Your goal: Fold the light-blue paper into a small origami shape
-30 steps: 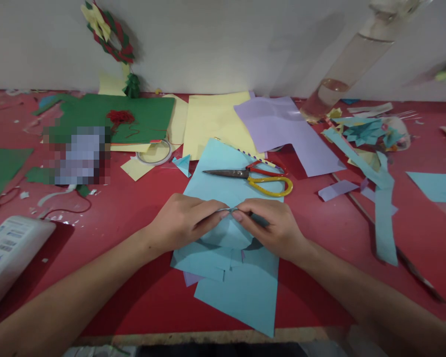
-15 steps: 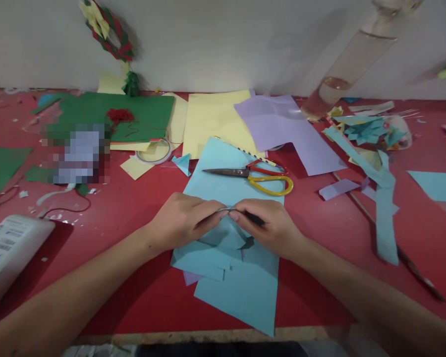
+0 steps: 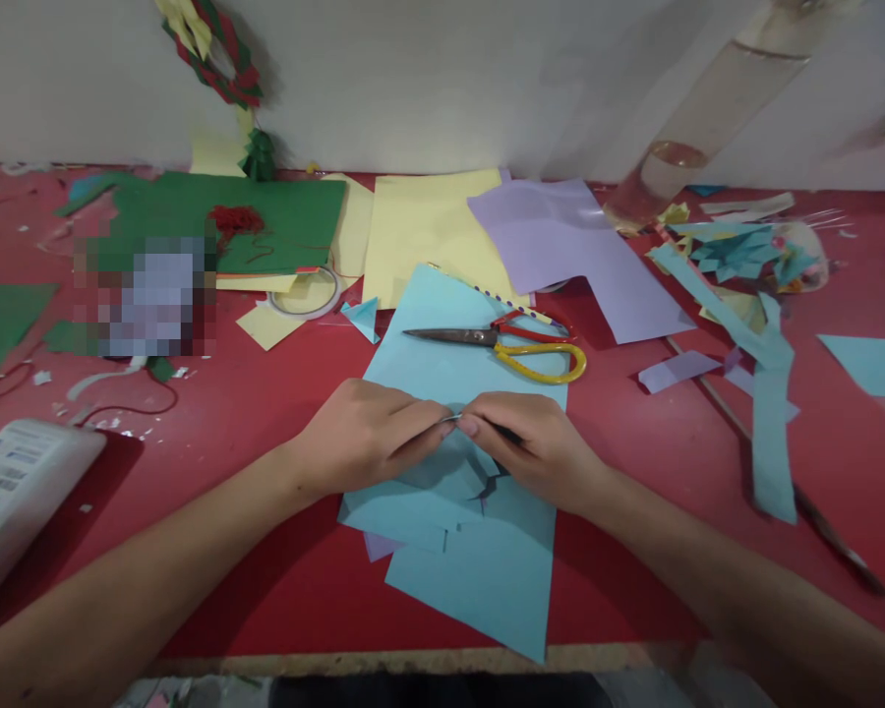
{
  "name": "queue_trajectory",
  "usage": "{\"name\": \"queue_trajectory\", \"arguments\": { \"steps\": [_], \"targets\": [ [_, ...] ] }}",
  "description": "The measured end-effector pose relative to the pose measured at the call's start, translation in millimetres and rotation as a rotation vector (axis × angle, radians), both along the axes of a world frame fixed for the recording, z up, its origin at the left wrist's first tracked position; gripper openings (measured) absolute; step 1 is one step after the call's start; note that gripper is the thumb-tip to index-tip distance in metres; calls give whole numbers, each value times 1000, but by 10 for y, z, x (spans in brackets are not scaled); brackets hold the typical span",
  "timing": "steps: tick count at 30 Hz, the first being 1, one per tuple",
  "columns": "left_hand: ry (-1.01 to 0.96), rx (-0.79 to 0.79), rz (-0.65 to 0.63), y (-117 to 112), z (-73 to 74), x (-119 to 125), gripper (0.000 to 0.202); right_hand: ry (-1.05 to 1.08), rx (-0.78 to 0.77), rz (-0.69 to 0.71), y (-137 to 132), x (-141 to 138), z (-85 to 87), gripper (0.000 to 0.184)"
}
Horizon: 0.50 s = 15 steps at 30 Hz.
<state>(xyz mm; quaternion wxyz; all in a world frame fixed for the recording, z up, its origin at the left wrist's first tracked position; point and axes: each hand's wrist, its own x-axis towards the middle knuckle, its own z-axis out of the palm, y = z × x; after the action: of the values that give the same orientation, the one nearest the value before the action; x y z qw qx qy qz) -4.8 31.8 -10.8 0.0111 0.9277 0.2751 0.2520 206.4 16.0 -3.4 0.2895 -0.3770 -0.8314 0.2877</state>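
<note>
My left hand [image 3: 375, 433] and my right hand [image 3: 535, 444] meet fingertip to fingertip over light-blue sheets [image 3: 479, 595]. Both pinch a small piece of light-blue paper [image 3: 452, 418] between thumb and forefinger. Only its thin edge shows between the fingertips; fingers cover most of it. A dark patch sits under my right fingers, and I cannot make out what it is. Just beyond the hands, scissors [image 3: 487, 337] with one red and one yellow handle lie on the blue paper, blades pointing left. Cut edges and slits show in the sheets below the hands.
Yellow sheets [image 3: 435, 231], a purple sheet [image 3: 560, 231] and green paper [image 3: 302, 211] lie along the wall. Left are a tape roll [image 3: 272, 301] and a white box [image 3: 36, 492]. Blue strips [image 3: 773, 433], a brown stick [image 3: 841, 546] and a tilted clear bottle [image 3: 708, 113] occupy the right.
The view has shifted slightly. Both hands keep their pinch on the blue paper, whose lower part shows less beneath the fingers now.
</note>
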Motion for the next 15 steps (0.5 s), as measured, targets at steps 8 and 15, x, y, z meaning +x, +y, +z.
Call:
{"name": "queue_trajectory", "arguments": {
  "steps": [8,15],
  "targets": [
    [-1,26,-36,2,7,7,26,-38,-1,23,0,8,-19,35],
    [9,24,-37,1,5,1,27,-21,1,41,4,17,-35,32]
  ]
}}
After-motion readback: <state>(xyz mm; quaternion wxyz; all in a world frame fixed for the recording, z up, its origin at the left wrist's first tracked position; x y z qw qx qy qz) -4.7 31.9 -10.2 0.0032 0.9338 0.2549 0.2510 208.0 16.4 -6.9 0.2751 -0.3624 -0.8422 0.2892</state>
